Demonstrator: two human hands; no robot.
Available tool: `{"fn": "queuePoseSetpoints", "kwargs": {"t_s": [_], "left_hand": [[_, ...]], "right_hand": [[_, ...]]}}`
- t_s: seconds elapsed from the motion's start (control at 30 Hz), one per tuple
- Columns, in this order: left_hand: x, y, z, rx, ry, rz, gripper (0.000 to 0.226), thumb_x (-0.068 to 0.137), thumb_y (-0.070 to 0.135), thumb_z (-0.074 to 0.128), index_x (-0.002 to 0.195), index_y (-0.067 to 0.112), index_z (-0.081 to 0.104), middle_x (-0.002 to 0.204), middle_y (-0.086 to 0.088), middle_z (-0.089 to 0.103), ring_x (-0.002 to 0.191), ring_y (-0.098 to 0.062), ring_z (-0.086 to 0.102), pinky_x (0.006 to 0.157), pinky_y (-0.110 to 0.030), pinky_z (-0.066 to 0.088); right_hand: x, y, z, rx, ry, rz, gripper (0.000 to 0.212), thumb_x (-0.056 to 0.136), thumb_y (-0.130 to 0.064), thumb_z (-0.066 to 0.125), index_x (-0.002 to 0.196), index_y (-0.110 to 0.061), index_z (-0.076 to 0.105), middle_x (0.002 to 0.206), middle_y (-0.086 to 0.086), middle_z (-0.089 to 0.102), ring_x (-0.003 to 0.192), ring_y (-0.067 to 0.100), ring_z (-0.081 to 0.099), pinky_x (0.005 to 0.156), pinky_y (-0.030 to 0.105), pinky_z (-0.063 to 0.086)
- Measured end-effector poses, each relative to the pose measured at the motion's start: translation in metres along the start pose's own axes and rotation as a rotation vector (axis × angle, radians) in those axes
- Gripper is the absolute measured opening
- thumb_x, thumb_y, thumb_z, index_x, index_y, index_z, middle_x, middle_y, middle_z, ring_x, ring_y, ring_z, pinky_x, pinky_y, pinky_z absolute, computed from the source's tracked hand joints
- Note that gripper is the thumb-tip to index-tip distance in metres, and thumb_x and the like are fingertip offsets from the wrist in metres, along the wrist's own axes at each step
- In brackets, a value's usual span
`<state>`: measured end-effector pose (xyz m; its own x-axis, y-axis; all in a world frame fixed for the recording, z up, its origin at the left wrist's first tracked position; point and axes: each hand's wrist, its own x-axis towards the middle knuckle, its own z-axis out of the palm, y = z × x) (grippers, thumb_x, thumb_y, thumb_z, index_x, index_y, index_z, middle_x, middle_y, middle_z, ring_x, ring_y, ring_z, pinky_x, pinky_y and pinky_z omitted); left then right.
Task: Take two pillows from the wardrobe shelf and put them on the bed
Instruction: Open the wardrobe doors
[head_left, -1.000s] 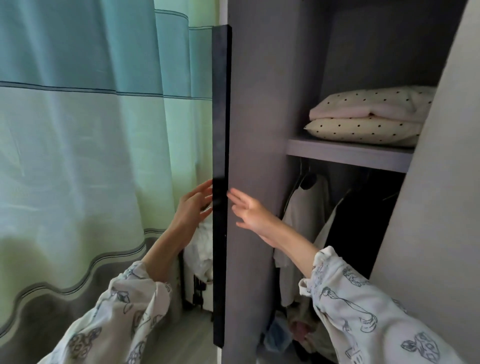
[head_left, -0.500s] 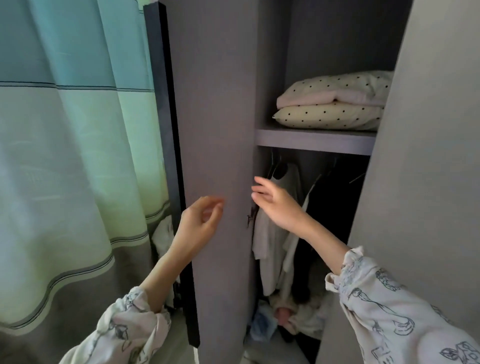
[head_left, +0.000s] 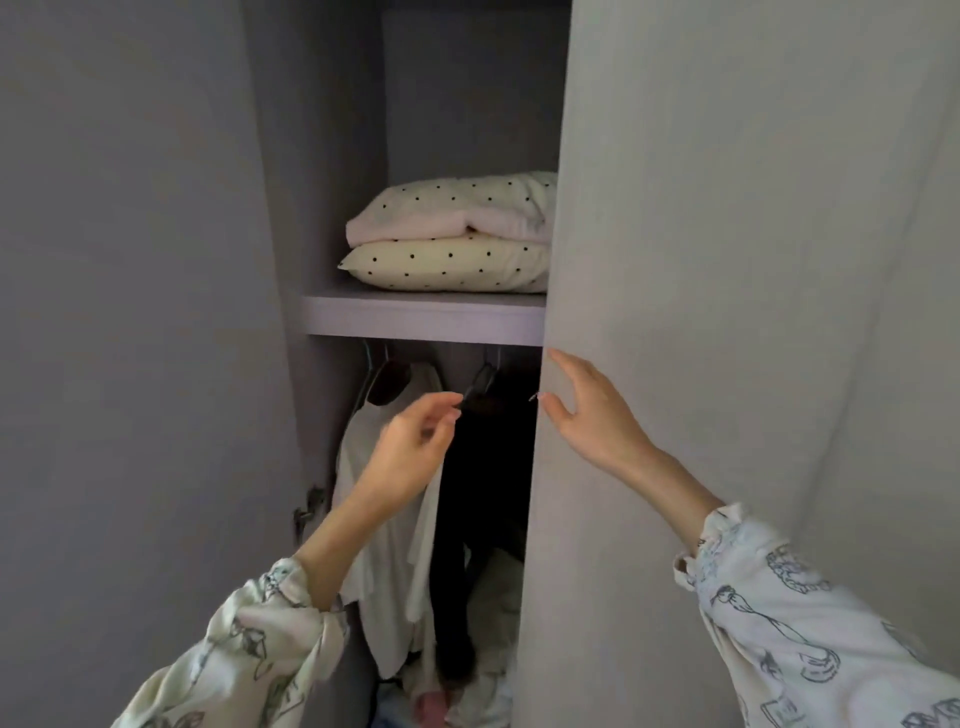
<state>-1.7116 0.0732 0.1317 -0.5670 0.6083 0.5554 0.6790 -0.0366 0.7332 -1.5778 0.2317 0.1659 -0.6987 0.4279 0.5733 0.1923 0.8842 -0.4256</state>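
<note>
Two cream pillows with black dots lie stacked on the grey wardrobe shelf (head_left: 415, 314): the upper pillow (head_left: 457, 210) rests on the lower pillow (head_left: 447, 265). Their right ends are hidden behind the right wardrobe door (head_left: 701, 260). My left hand (head_left: 413, 452) hovers below the shelf in front of the hanging clothes, fingers loosely curled and holding nothing. My right hand (head_left: 587, 410) is spread flat against the edge of the right door, just under shelf height. The bed is out of view.
The left door (head_left: 130, 312) stands swung wide, filling the left side. Under the shelf hang a white garment (head_left: 384, 545) and a black garment (head_left: 483, 493) on hangers, with crumpled clothes at the bottom. A metal hinge (head_left: 309, 512) sits on the left panel.
The view has swung right, so the curtain is gone from sight. My left hand left the left door's edge and moved into the opening. My right hand moved onto the right door's edge.
</note>
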Motion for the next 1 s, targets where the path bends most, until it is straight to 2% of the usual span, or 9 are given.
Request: {"fn": "queuePoseSetpoints", "kwargs": {"t_s": [0.17,0.27,0.37,0.47,0.6,0.7,0.8,0.9,1.0], "left_hand": [[0.064,0.006,0.050,-0.143,-0.086,-0.047,0.032,0.095,0.019,0.046,0.126,0.018,0.052,0.119,-0.002,0.060,0.103,-0.009,0.057,0.097,-0.033,0.045],[0.093,0.008,0.074,-0.234,-0.167,-0.115,0.044,0.096,0.017,0.043,0.139,0.023,0.037,0.138,-0.002,0.045,0.110,-0.005,0.048,0.099,-0.030,0.038],[0.114,0.009,0.088,-0.321,-0.209,-0.179,0.052,0.096,0.010,0.038,0.144,0.027,0.025,0.147,0.001,0.033,0.127,-0.011,0.039,0.107,-0.034,0.033],[0.127,0.010,0.096,-0.400,-0.204,-0.231,0.056,0.096,0.007,0.034,0.146,0.027,0.019,0.150,0.003,0.029,0.135,-0.016,0.032,0.109,-0.037,0.031],[0.126,0.017,0.104,-0.397,-0.243,-0.183,0.057,0.091,0.002,0.036,0.141,0.030,0.030,0.131,0.001,0.052,0.115,-0.013,0.052,0.096,-0.029,0.042],[0.120,0.022,0.106,-0.426,-0.224,-0.146,0.058,0.086,-0.005,0.037,0.126,0.036,0.045,0.121,-0.003,0.057,0.109,-0.017,0.057,0.092,-0.030,0.047],[0.112,0.023,0.103,-0.470,-0.211,-0.161,0.061,0.082,-0.009,0.035,0.120,0.038,0.047,0.118,-0.003,0.057,0.101,-0.012,0.060,0.083,-0.024,0.050],[0.097,0.023,0.097,-0.506,-0.242,-0.164,0.062,0.083,-0.008,0.033,0.125,0.035,0.047,0.117,0.001,0.058,0.097,-0.004,0.061,0.071,-0.018,0.052],[0.077,0.026,0.092,-0.516,-0.273,-0.159,0.061,0.085,-0.006,0.033,0.134,0.030,0.040,0.119,0.003,0.056,0.100,-0.003,0.060,0.069,-0.018,0.052]], "right_hand": [[0.043,0.058,-0.023,-0.465,0.065,-0.068,0.067,0.091,-0.029,0.051,0.147,-0.022,0.016,0.157,0.007,0.004,0.144,0.028,-0.001,0.114,0.048,0.014],[0.061,0.079,-0.023,-0.614,0.036,-0.057,0.072,0.088,-0.033,0.055,0.147,-0.024,0.014,0.157,0.007,-0.007,0.143,0.029,-0.011,0.112,0.055,0.012],[0.068,0.092,-0.013,-0.697,0.034,-0.069,0.080,0.082,-0.035,0.063,0.146,-0.023,0.017,0.157,0.010,-0.008,0.142,0.033,-0.013,0.109,0.061,0.008],[0.069,0.099,-0.004,-0.714,0.072,-0.085,0.090,0.072,-0.036,0.072,0.146,-0.022,0.022,0.157,0.013,0.002,0.141,0.037,-0.007,0.107,0.064,0.009],[0.068,0.100,-0.002,-0.703,0.109,-0.088,0.088,0.072,-0.035,0.072,0.145,-0.023,0.024,0.156,0.012,0.005,0.142,0.036,-0.003,0.107,0.064,0.009],[0.065,0.096,-0.002,-0.663,0.112,-0.083,0.082,0.078,-0.032,0.066,0.146,-0.023,0.021,0.157,0.011,0.001,0.142,0.033,-0.009,0.108,0.064,0.007],[0.056,0.089,-0.002,-0.620,0.105,-0.071,0.078,0.083,-0.028,0.060,0.147,-0.023,0.016,0.157,0.010,-0.005,0.138,0.029,-0.022,0.108,0.064,0.006],[0.041,0.080,-0.006,-0.593,0.088,-0.052,0.076,0.085,-0.025,0.055,0.148,-0.023,0.011,0.156,0.009,-0.011,0.136,0.027,-0.027,0.108,0.064,0.010],[0.019,0.069,-0.010,-0.514,0.079,-0.044,0.075,0.087,-0.018,0.052,0.148,-0.022,0.009,0.156,0.010,-0.014,0.138,0.026,-0.025,0.109,0.059,0.015]]}}
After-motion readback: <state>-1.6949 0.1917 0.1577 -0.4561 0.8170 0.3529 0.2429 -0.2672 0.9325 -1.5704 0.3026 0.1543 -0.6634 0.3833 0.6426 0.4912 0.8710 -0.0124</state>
